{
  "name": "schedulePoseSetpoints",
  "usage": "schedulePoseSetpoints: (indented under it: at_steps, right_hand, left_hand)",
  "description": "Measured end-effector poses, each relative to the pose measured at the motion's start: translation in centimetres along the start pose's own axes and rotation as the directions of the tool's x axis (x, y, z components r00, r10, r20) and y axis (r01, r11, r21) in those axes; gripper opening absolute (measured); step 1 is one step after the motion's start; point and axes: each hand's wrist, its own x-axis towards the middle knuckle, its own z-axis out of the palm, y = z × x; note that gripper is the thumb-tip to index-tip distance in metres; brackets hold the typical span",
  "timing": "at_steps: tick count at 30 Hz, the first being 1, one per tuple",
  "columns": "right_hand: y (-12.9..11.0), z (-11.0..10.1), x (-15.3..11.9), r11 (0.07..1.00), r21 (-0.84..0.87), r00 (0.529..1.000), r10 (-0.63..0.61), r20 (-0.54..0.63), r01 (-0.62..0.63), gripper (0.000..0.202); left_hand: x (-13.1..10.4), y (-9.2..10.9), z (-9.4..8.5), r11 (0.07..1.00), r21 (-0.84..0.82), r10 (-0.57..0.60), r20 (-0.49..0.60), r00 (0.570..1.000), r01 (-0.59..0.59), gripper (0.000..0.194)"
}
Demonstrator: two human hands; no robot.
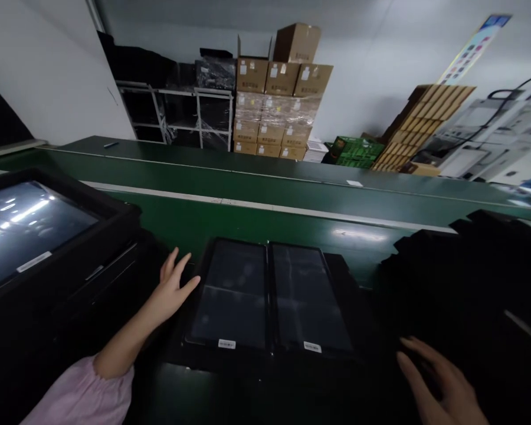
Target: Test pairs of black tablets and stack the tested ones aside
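In the head view, two hands were in sight, both without a grip on anything that could be seen. The left hand (172, 289) was open, its fingers spread and its thumb just beside the edge of the left screen (234, 295); whether they touched could not be told. The right hand (442, 378) hung loosely curled, thumb apart from the fingers, near the black stack (464, 283).

Three screens showed. Two lay flat side by side between the hands, the left screen and the right screen (312, 295), on something black that stuck out past the right one. The large screen (30, 230) lay to the left on a black pile (110, 277). Each bore one white label (227, 344) near its lower edge. The middle two were dark, glossy and oblong, with faint reflections; the large one mirrored bright lamps.

The surface was green (172, 218), crossed by a pale strip (248, 204), with one pen (111, 144) on the far ledge. Behind stood cartons (272, 134) in rows of three with one on top, a metal rack (198, 118), green crates (358, 152) and a pale wall (358, 65).
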Motion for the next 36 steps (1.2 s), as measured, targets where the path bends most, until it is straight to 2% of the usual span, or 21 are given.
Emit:
schedulePoseSetpoints:
  at_steps: [2, 4, 6, 9, 11, 13, 15, 18, 21, 25, 27, 31, 36]
  right_hand:
    - [-2.1, 0.5, 2.1, 0.989, 0.041, 0.989, -0.146, 0.005, 0.145, 0.071]
    - [-4.9, 2.2, 5.3, 0.930, 0.036, 0.925, -0.366, 0.097, 0.365, 0.066]
    - [-7.8, 5.0, 9.1, 0.878, 0.060, 0.863, -0.478, 0.163, 0.475, 0.057]
    - [-11.2, 9.7, 14.2, 0.821, 0.077, 0.790, -0.567, 0.235, 0.566, 0.042]
    - [-12.0, 12.0, 16.3, 0.799, 0.087, 0.753, -0.592, 0.286, 0.595, 0.032]
    - [-11.7, 13.1, 17.4, 0.782, 0.093, 0.727, -0.610, 0.316, 0.616, 0.027]
    - [-11.0, 13.1, 17.8, 0.767, 0.101, 0.708, -0.627, 0.324, 0.634, 0.027]
    - [-9.9, 12.4, 17.8, 0.744, 0.130, 0.683, -0.658, 0.317, 0.656, 0.032]
    - [-8.6, 11.8, 17.2, 0.742, 0.145, 0.698, -0.666, 0.261, 0.654, 0.041]
    - [-6.0, 11.5, 14.8, 0.825, 0.075, 0.818, -0.566, 0.106, 0.561, 0.070]
    - [-4.8, 11.2, 13.3, 0.858, 0.042, 0.856, -0.514, 0.049, 0.512, 0.075]
    - [-4.2, 10.8, 11.4, 0.872, 0.017, 0.871, -0.490, 0.014, 0.490, 0.069]
    - [-4.9, 10.7, 11.3, 0.869, 0.020, 0.869, -0.495, -0.001, 0.495, 0.065]
  left_hand:
    - [1.4, 2.0, 0.5, 0.975, 0.168, 0.137, 0.069, 0.988, -0.147, 0.061]
    - [3.0, 5.0, 2.1, 0.917, 0.261, 0.252, 0.208, 0.945, -0.302, 0.057]
    - [4.8, 8.0, 4.8, 0.880, 0.271, 0.309, 0.298, 0.903, -0.390, 0.054]
    - [7.2, 10.7, 9.4, 0.837, 0.320, 0.344, 0.324, 0.882, -0.444, 0.049]
    - [8.2, 11.2, 11.7, 0.807, 0.354, 0.371, 0.318, 0.872, -0.472, 0.044]
    - [8.6, 11.1, 12.9, 0.776, 0.376, 0.406, 0.315, 0.858, -0.506, 0.040]
    - [8.7, 10.8, 13.3, 0.753, 0.395, 0.429, 0.313, 0.848, -0.527, 0.040]
    - [8.9, 10.7, 13.2, 0.737, 0.435, 0.416, 0.311, 0.855, -0.517, 0.044]
    - [9.2, 11.1, 13.3, 0.724, 0.480, 0.381, 0.320, 0.867, -0.495, 0.050]
    - [9.5, 11.7, 13.7, 0.710, 0.516, 0.357, 0.323, 0.876, -0.480, 0.050]
    - [9.5, 11.8, 14.0, 0.711, 0.524, 0.349, 0.314, 0.883, -0.468, 0.049]
    - [9.6, 12.0, 14.3, 0.713, 0.529, 0.350, 0.299, 0.888, -0.460, 0.047]
    - [9.5, 12.2, 14.4, 0.701, 0.525, 0.364, 0.318, 0.876, -0.482, 0.044]
